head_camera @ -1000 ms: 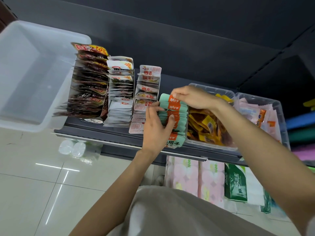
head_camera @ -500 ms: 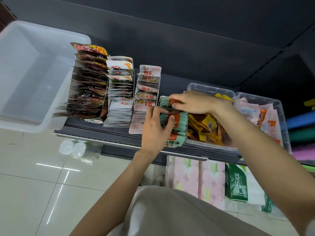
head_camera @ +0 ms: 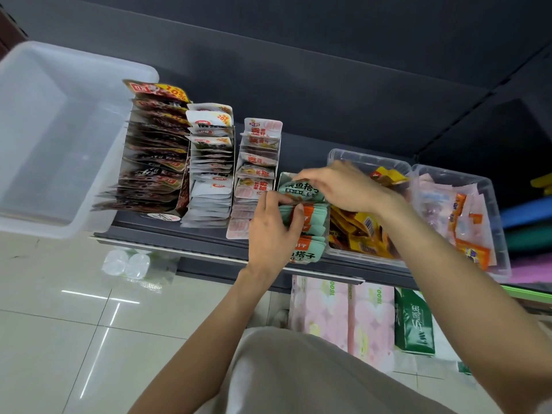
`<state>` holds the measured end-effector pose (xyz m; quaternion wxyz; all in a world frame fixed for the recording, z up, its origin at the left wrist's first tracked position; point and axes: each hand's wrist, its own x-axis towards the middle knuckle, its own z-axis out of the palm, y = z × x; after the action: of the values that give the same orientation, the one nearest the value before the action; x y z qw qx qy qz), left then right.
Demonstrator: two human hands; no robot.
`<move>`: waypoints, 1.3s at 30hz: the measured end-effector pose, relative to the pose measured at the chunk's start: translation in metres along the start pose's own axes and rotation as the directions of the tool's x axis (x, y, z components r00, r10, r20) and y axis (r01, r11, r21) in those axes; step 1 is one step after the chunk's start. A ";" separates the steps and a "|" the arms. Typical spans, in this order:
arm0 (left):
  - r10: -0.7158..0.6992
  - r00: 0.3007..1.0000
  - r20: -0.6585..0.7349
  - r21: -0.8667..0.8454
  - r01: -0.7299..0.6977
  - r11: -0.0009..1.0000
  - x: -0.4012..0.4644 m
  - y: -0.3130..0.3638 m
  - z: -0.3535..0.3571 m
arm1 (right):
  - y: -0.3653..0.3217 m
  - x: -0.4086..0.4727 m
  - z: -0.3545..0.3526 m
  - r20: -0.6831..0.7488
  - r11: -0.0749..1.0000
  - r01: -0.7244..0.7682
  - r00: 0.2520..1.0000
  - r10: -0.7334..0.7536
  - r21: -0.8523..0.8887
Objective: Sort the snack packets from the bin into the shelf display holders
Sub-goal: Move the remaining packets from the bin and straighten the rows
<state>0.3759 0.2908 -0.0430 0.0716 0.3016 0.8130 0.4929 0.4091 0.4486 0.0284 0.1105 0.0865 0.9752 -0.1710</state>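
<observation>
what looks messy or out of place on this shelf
The yellow packets lie jumbled in their clear tub, not filed upright like the rows to the left. One green packet lies tilted atop its stack, under both hands.

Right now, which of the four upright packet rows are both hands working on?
The green packet row, rightmost of the four; the left hand and right hand touch it.

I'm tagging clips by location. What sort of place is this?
Most likely a small shop aisle: a dark shelf with rows of green snack packets, clear tubs of sachets, and tissue packs stocked below.
</observation>
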 end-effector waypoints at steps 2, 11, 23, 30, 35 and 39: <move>-0.002 1.000 -0.004 0.004 0.002 1.000 -0.001 0.000 0.001 | 0.005 0.001 0.006 0.029 0.996 -0.043 0.999 0.041 0.077; -0.044 0.998 0.036 -0.076 0.047 0.996 0.002 0.002 0.000 | -0.006 0.001 0.002 0.146 0.990 -0.139 0.980 0.133 0.033; -0.245 0.913 0.327 -0.351 0.359 0.865 0.005 0.013 -0.007 | -0.006 -0.026 0.027 -0.233 0.914 -0.238 0.917 0.323 0.329; -0.298 0.878 0.375 -0.443 0.452 0.774 0.009 0.018 -0.007 | -0.050 -0.035 0.064 -0.158 0.390 -0.105 0.796 0.585 0.915; -0.338 0.871 0.357 -0.458 0.478 0.749 0.021 0.025 -0.004 | -0.055 -0.024 0.063 -0.156 0.291 -0.040 0.770 0.619 0.956; -0.338 0.874 0.349 -0.509 0.479 0.715 0.027 0.024 -0.002 | -0.050 -0.022 0.062 -0.193 0.342 -0.022 0.791 0.581 0.939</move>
<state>0.3634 0.3124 -0.0169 0.3615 0.1318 0.6554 0.6499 0.4313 0.3778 -0.0079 -0.1799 0.3603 0.6775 -0.6155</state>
